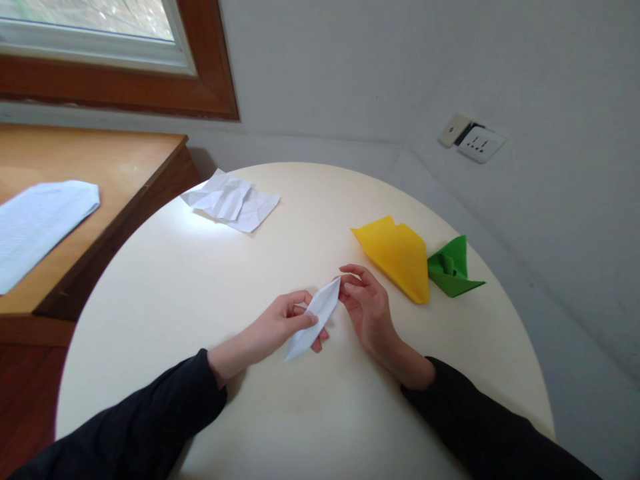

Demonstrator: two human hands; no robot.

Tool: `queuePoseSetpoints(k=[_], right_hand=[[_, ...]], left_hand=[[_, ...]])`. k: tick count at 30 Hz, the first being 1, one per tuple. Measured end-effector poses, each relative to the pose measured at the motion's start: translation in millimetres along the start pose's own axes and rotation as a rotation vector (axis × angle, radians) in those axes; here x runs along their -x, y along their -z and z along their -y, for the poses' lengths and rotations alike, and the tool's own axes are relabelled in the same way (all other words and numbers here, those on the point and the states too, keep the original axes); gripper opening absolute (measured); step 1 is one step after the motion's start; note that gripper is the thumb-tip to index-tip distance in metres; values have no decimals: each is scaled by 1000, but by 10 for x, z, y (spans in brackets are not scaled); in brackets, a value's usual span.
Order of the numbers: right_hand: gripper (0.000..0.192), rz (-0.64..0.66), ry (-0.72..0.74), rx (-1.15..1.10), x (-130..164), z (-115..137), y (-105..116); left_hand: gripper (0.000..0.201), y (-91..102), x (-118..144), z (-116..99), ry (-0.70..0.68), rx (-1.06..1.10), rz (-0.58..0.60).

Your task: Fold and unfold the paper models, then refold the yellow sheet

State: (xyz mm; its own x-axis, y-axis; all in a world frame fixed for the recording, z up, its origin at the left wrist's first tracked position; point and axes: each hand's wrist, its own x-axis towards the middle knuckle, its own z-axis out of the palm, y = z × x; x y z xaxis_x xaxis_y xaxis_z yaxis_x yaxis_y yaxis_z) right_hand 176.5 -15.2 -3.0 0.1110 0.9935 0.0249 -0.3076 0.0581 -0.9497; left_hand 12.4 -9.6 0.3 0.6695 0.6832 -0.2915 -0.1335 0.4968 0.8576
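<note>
A narrow strip of folded white paper point(324, 304), pointed at both ends, slants above the round table in the middle of the head view. My left hand point(290, 320) pinches it near its middle, thumb on top and fingers underneath. At the paper's upper tip is my right hand point(367, 307), its fingers loosely bent and apart. Whether those fingertips touch the tip I cannot tell. To the right of my right hand lie a yellow folded paper point(400, 257) and a green folded paper shape point(454, 270), their edges close together.
Creased white sheets point(230, 200) lie at the far left of the round white table point(150, 300). Beside it stands a wooden desk point(125, 157) bearing a light-blue-white flat item point(50, 223). Walls close in behind and on the right, with a power socket point(481, 143).
</note>
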Motion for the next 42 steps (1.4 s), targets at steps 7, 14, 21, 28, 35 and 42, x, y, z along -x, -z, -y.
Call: queuePoseSetpoints(k=[7,14,21,28,35,42], right_hand=[[16,9,-31,3,-18,19,-9],[11,31,-90,-83,-48,15,41],[11,202,-209,-115,-80,34,128],[10,267,-237,-143,-87,48,140],[7,206,-202,-100,-92,34,146],[8,59,-196,-168,-115,19,150]], left_hand=[[22,53,-10,-50,26,136,18],[17,52,-11,-77,49,152,51],[14,162,7,-104,120,105,152],[12,201,24,-148,158,67,202],[14,234,6,-137,161,73,194],[14,238,-3,-132,153,91,165]])
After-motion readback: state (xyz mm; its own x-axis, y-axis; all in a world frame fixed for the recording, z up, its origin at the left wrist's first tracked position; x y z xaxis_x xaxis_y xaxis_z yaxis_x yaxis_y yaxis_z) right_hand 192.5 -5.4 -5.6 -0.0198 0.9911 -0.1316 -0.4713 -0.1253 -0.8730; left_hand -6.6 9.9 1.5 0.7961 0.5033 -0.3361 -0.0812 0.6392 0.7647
